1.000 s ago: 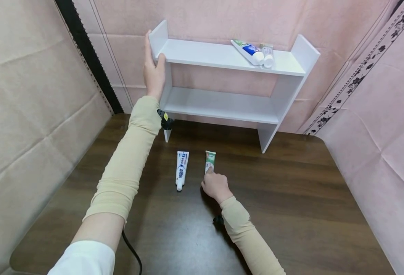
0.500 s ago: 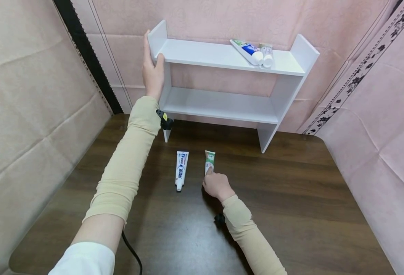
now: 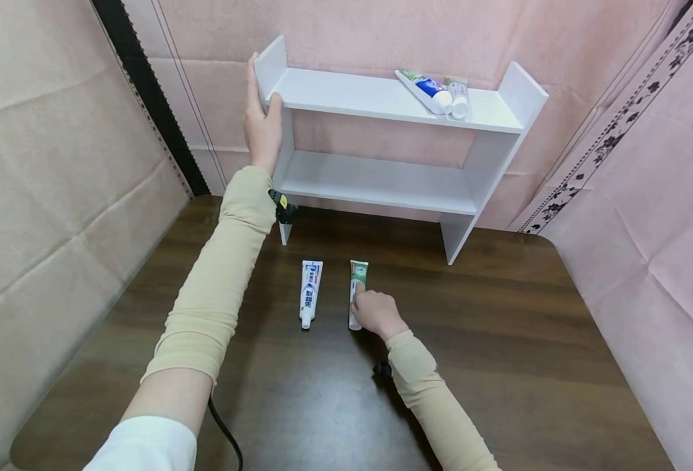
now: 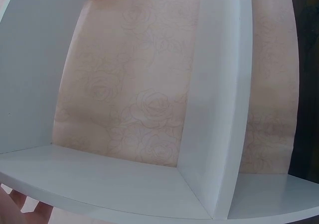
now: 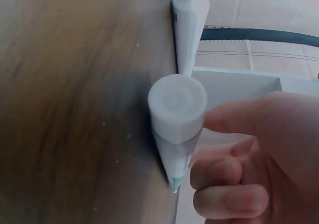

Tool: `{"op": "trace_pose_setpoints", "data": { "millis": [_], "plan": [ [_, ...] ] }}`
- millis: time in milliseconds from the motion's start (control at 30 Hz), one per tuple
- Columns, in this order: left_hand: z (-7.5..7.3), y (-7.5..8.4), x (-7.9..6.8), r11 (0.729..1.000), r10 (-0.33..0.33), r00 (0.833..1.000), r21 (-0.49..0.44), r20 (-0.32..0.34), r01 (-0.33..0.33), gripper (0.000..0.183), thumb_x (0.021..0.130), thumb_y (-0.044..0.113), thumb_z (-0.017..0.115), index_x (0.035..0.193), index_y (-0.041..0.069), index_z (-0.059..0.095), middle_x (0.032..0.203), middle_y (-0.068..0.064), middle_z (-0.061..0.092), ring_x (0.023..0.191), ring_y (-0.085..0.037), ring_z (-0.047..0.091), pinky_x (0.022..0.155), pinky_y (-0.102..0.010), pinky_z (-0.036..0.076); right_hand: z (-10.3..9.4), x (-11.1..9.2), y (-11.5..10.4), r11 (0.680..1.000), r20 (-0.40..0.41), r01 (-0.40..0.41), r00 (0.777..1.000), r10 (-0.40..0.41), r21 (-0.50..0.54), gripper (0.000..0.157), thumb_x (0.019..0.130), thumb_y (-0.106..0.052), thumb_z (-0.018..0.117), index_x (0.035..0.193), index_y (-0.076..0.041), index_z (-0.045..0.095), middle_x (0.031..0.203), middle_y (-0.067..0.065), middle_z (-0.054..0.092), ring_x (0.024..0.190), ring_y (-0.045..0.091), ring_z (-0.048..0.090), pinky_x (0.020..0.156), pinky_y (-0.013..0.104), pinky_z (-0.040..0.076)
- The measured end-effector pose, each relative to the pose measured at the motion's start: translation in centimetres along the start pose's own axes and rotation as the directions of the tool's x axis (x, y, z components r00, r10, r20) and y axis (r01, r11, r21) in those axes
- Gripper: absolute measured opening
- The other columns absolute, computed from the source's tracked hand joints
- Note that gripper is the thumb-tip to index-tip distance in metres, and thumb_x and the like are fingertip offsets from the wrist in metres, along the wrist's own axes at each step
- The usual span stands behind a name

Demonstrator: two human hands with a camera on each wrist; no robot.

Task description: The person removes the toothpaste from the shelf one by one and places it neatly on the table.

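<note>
Near the middle of the bench (image 3: 529,340), a green-and-white toothpaste tube (image 3: 358,273) is touched by the right hand (image 3: 380,311), its index finger laid out on the tube and its other fingers bent under; whether the tube is pinched cannot be told. The tube lies flat, just to the left of that hand and partly beneath it, its long axis pointed from the person toward the shelf, the cap end nearest the person. Beside it on the left, apart and roughly parallel, a blue-and-white toothpaste tube (image 3: 309,291) is left untouched. Farther back, the left side panel of the white two-tier shelf (image 3: 375,176) is gripped by the left hand (image 3: 264,131), well away from both tubes. On the upper tier, toward its right end, a green-and-blue tube (image 3: 424,88) and a pale tube (image 3: 458,98) are laid side by side.
</note>
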State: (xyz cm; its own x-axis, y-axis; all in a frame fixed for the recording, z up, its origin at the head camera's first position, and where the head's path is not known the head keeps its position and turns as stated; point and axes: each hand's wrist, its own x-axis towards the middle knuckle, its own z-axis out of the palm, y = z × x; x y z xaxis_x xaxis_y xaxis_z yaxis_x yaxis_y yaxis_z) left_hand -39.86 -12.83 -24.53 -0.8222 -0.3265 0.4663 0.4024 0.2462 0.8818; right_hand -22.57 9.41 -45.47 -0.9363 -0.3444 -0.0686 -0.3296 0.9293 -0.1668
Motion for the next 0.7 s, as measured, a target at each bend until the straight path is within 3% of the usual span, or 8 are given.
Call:
{"op": "trace_pose_setpoints", "data": {
  "millis": [167, 300, 467, 600, 700],
  "plan": [
    [0.0, 0.0, -0.1, 1.000, -0.008, 1.000, 0.001, 0.001, 0.008, 0.065, 0.099, 0.019, 0.043, 0.153, 0.044, 0.016, 0.154, 0.025, 0.030, 0.116, -0.009, 0.051, 0.093, -0.027, 0.043, -0.8, 0.5, 1.0, 0.993, 0.035, -0.008, 0.999, 0.004, 0.120, 0.022, 0.098, -0.021, 0.052, 0.110, -0.004, 0.057, 0.062, 0.002, 0.053, 0.053, 0.014, 0.046, 0.049, 0.029, 0.034],
    [-0.1, 0.3, -0.1, 1.000, -0.017, 1.000, 0.012, 0.002, 0.017, 0.065, 0.100, 0.020, 0.043, 0.153, 0.044, 0.016, 0.154, 0.025, 0.030, 0.115, -0.009, 0.051, 0.092, -0.027, 0.043, -3.3, 1.1, 2.2, 0.987, 0.025, -0.010, 1.000, 0.006, 0.157, 0.030, 0.098, -0.022, 0.052, 0.123, -0.006, 0.058, 0.063, 0.000, 0.047, 0.054, 0.014, 0.043, 0.050, 0.028, 0.035],
    [-0.3, 0.4, -0.2, 0.999, -0.031, 0.999, 0.012, 0.009, 0.031, 0.065, 0.100, 0.020, 0.044, 0.152, 0.046, 0.016, 0.154, 0.026, 0.030, 0.117, -0.009, 0.051, 0.093, -0.028, 0.043, -8.8, 1.8, 3.5, 0.988, -0.136, 0.013, 0.991, 0.008, 0.154, 0.036, 0.097, -0.021, 0.052, 0.130, -0.006, 0.054, 0.082, 0.008, 0.060, 0.063, 0.019, 0.055, 0.055, 0.033, 0.047],
    [-0.4, 0.4, -0.3, 1.000, -0.030, 0.999, 0.002, 0.015, 0.030, 0.065, 0.099, 0.020, 0.043, 0.152, 0.047, 0.016, 0.154, 0.025, 0.030, 0.123, -0.009, 0.049, 0.097, -0.029, 0.043, -14.5, 1.9, 3.8, 0.988, -0.334, 0.033, 0.942, 0.021, 0.153, 0.036, 0.097, -0.020, 0.051, 0.130, -0.004, 0.054, 0.107, 0.014, 0.061, 0.088, 0.027, 0.061, 0.072, 0.042, 0.053],
    [-0.4, 0.3, -0.3, 1.000, -0.025, 1.000, 0.006, 0.016, 0.025, 0.065, 0.099, 0.021, 0.043, 0.151, 0.048, 0.017, 0.155, 0.026, 0.029, 0.126, -0.007, 0.047, 0.099, -0.029, 0.042, -18.9, 1.9, 3.6, 0.990, -0.493, 0.043, 0.869, 0.030, 0.136, 0.034, 0.096, -0.017, 0.052, 0.127, -0.002, 0.055, 0.116, 0.017, 0.058, 0.102, 0.031, 0.057, 0.083, 0.046, 0.051]
  ]
}}
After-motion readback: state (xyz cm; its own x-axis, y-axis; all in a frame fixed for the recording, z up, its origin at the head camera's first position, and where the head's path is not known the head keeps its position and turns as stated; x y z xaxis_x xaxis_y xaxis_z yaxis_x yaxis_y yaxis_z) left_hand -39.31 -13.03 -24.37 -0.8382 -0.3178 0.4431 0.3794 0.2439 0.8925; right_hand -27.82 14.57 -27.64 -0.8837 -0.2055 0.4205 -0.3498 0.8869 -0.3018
